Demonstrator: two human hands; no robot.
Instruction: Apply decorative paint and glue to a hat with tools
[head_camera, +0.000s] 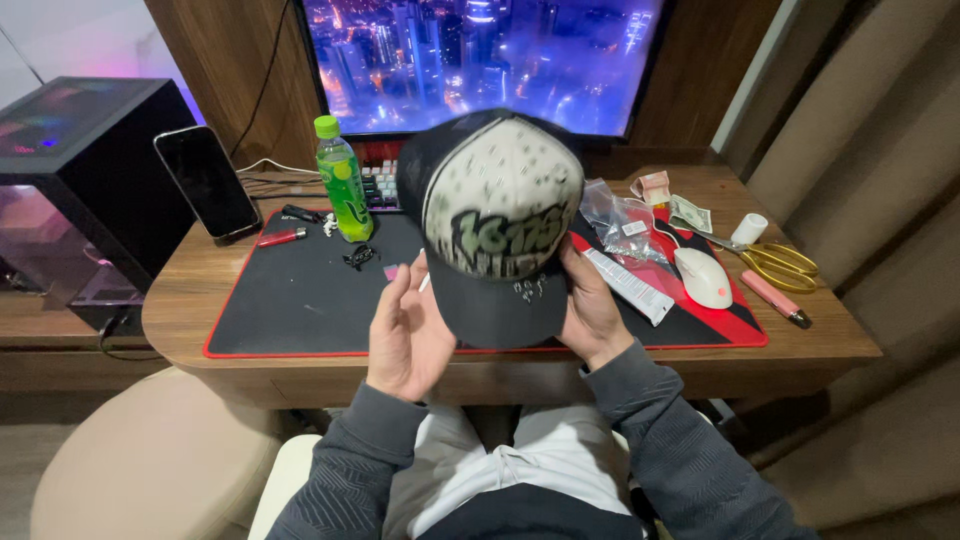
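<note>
Screen (480, 60): big and glowing, far across the desk.
Mat (290, 300): black with a red edge, flat on the desk.
Cap (495, 220): black and cream, held up over the mat's middle, brim pointing near.
Right hand (592, 310): grips the cap's brim from the right side.
Left hand (408, 335): open, palm up, just beside the brim; something small and white sits at a fingertip.
Work so far: cap is lifted and looked at; nothing else looks changed.
Bottle (342, 185): green, standing on the left.
Mouse (703, 277): white, on the right.
</note>
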